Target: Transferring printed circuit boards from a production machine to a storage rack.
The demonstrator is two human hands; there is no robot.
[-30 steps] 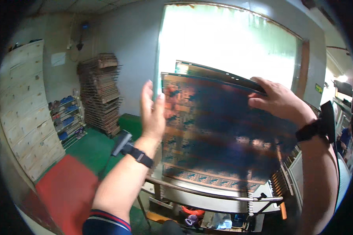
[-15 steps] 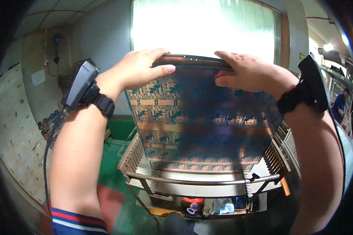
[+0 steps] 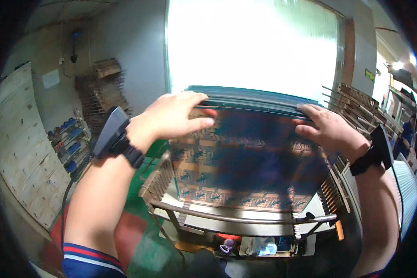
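Observation:
A large circuit board panel (image 3: 245,173), dark with rows of copper-coloured patterns, stands nearly upright in a slotted metal rack cart (image 3: 245,217). Both hands grip its top edge, thumbs on the near face and fingers over the top. My left hand (image 3: 176,115) holds it toward the left corner, and my right hand (image 3: 331,129) toward the right corner. Just behind it, the top edges of several more panels (image 3: 259,96) show as dark parallel lines. Whether my fingers reach round any of these is hidden.
Slotted bars (image 3: 157,178) line the cart's sides, and its lower shelf carries a red item and a purple-handled thing (image 3: 227,246). Pale lockers (image 3: 21,153) stand at the left. More racks (image 3: 363,104) and another person (image 3: 407,134) are at the right. A bright window lies ahead.
My hands and the panel's top edge have come down, and my right hand has shifted right. Edges of panels behind now show. The view has moved slightly too.

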